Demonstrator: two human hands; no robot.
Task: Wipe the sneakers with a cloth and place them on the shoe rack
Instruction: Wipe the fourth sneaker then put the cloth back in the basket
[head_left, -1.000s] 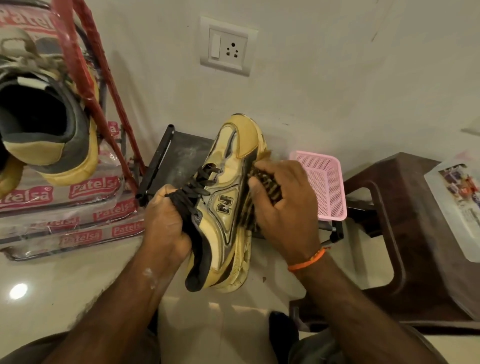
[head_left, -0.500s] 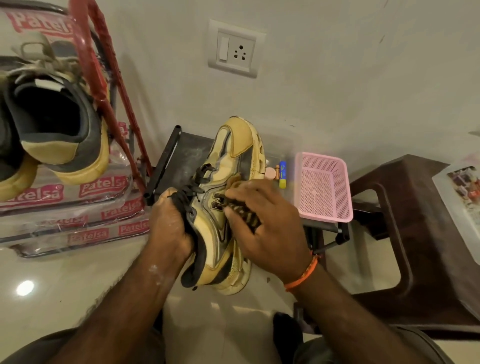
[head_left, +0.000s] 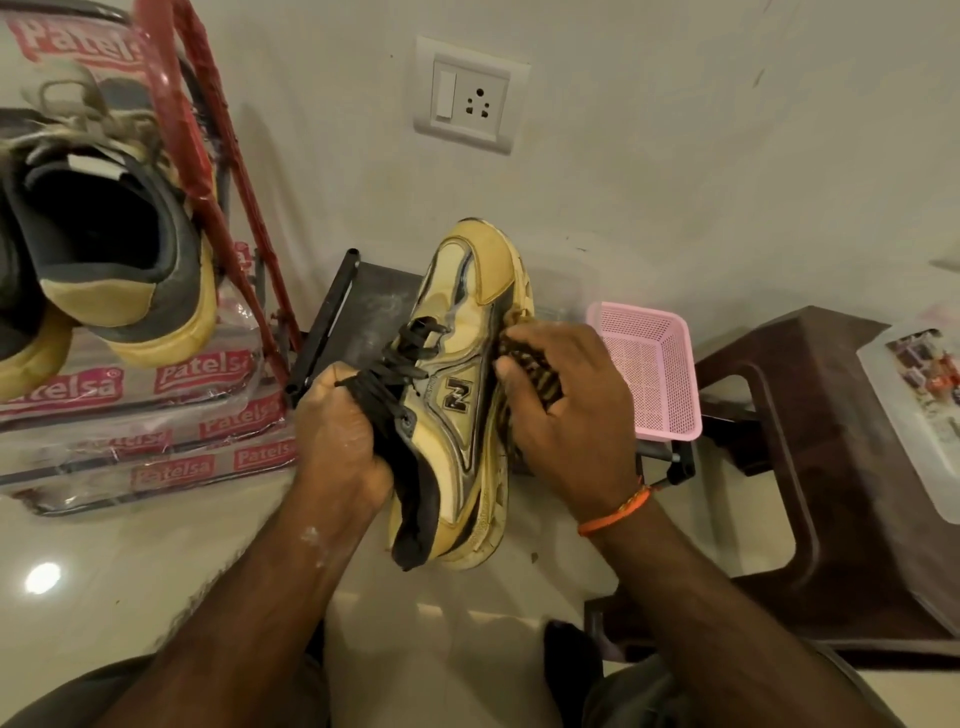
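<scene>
I hold a sneaker between my left hand and right hand. Another sneaker sits on the shoe rack to my left. A basket and stool stand right, a wall socket behind.

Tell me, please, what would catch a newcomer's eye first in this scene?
At centre, a yellow sneaker is held up off the floor: the left hand grips its collar and the right hand presses a striped cloth to its sole edge. Upper left, another sneaker sits on the red shoe rack.
</scene>
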